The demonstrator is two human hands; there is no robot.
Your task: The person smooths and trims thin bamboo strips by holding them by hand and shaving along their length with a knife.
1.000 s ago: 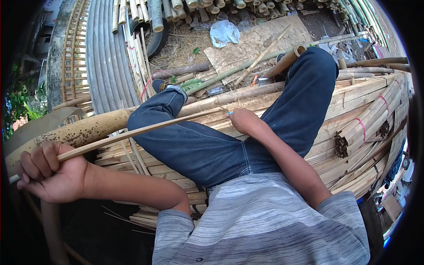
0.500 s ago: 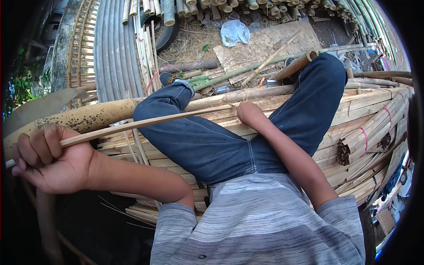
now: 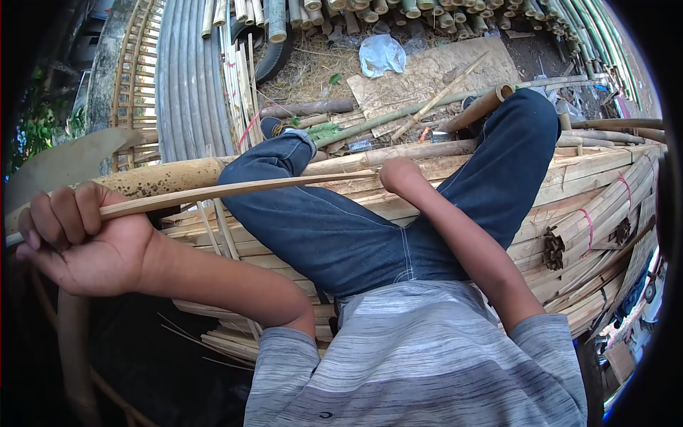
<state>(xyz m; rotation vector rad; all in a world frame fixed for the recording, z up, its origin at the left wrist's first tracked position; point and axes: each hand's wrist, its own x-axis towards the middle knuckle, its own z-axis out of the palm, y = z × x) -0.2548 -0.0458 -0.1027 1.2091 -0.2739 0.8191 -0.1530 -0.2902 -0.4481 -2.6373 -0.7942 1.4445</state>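
Strip (image 3: 228, 189) slants across the view, passing over the left thigh (image 3: 306, 220), from one hand to the other. Left hand (image 3: 89, 238) is clenched around it near one end, palm up. Right hand (image 3: 400, 176) is curled closed at the other end; what it grasps is hidden. Slats (image 3: 597, 165) lie in a pile under the legs, with a spotted pole (image 3: 163, 176) along the far edge. Beyond are a board (image 3: 466, 70), a plastic bag (image 3: 382, 55), a tyre (image 3: 275, 60) and stacked poles (image 3: 411, 8).
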